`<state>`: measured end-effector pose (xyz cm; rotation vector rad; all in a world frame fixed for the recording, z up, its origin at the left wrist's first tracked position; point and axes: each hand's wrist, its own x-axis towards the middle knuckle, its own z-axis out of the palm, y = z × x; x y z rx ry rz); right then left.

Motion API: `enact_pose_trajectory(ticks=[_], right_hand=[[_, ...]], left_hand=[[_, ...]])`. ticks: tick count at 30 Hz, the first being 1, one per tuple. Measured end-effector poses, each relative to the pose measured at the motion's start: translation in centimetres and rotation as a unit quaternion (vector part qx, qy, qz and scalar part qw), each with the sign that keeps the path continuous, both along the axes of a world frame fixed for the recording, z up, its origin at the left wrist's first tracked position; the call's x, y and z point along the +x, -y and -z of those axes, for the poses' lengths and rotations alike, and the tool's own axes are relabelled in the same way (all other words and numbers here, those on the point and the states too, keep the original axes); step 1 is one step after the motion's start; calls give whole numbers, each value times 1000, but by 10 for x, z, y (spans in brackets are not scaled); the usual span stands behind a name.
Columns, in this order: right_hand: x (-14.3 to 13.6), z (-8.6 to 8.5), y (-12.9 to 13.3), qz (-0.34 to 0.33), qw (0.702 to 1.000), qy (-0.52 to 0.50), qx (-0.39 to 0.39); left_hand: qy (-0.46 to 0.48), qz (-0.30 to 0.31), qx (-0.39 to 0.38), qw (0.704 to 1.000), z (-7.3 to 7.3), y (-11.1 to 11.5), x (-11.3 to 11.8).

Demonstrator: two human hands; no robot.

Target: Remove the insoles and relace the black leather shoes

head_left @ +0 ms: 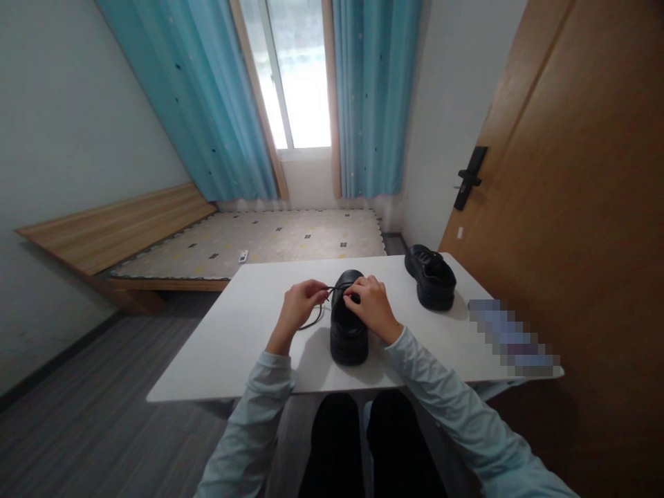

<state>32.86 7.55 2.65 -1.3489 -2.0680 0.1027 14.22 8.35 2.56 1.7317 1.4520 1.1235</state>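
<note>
Head view: we've got a black, round-toed lace-up shoe (349,346) upright on the white rectangular table (223,346), toe away from us. Our left hand (299,306) has fingers pinched on its thin black lace (318,317); right hand (375,304) at the lacing, can't tell if fingers are clamped. Risk: uneven pull could slip the lace or swivel the shoe.
</note>
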Motion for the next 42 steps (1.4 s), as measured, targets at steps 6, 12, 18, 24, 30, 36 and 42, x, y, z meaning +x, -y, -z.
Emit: enact_pose_trajectory(ticks=[6,12,18,24,30,36,42], right_hand=[[-2,-1,-2,3,1000,5,-14],[-4,-2,-2,7,1000,11,-22],[-5,-3,-1,10,1000,20,-21],[-5,-3,-1,11,999,26,-20],[-7,-3,-2,11,1000,21,-19],[-6,0,-3,5,1000,17,-20],[-6,1,-4,4,1000,16,-22]], left_hand=[[190,-3,-29,981,5,1,13],[227,-18,-42,973,8,2,19],[235,-9,-41,971,9,2,19],[272,11,-52,961,8,5,20],[293,7,-61,954,10,4,21],[225,-15,-45,973,12,1,18],[205,-26,-30,978,11,1,17]])
